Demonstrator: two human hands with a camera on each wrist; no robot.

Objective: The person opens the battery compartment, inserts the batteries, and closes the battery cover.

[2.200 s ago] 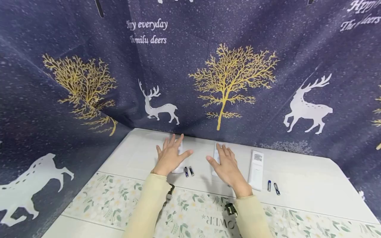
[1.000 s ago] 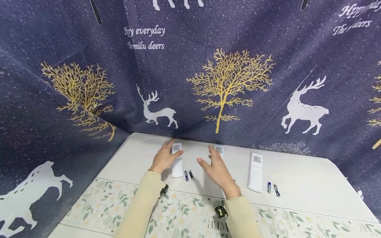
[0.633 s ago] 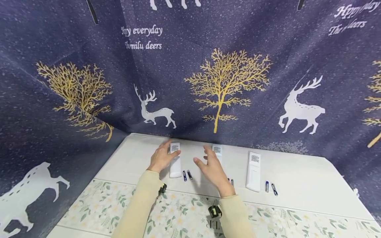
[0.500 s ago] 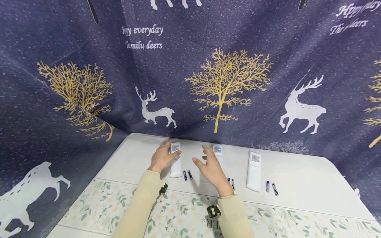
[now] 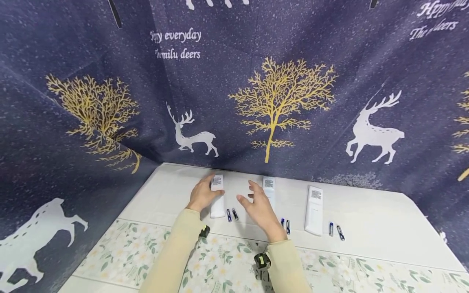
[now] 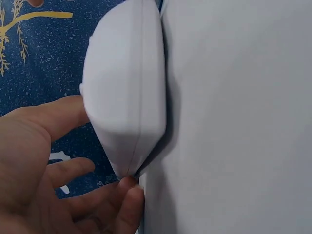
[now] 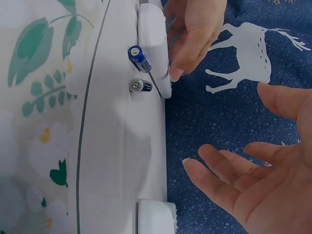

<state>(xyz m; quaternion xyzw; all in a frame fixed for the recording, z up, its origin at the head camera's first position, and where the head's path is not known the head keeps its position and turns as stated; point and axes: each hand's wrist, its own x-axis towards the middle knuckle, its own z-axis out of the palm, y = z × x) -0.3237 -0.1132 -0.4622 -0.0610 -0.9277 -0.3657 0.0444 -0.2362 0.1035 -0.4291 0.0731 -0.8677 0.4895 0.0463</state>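
Three white remote controls lie label side up on the table in the head view. My left hand (image 5: 200, 195) grips the left remote control (image 5: 218, 206), thumb across its face and fingers along its left side; the left wrist view shows that remote control (image 6: 126, 68) close up, fingertips at its edge. To its right lie two batteries (image 5: 235, 214). My right hand (image 5: 261, 209) hovers with loosely bent fingers, holding nothing, and partly hides the middle remote control (image 5: 269, 185). In the right wrist view, the right hand (image 7: 263, 180) is apart from everything.
Two more batteries (image 5: 288, 227) lie right of my right wrist. The third remote control (image 5: 314, 211) is farther right, with a battery pair (image 5: 331, 229) beside it. A floral strip (image 5: 227, 260) crosses the white table. A dark blue deer-patterned cloth (image 5: 234, 122) hangs behind.
Both hands were spread flat over the left and middle remote controls. The left hand now grips the left remote control; the right hand has lifted and moved left, uncovering batteries near its wrist.
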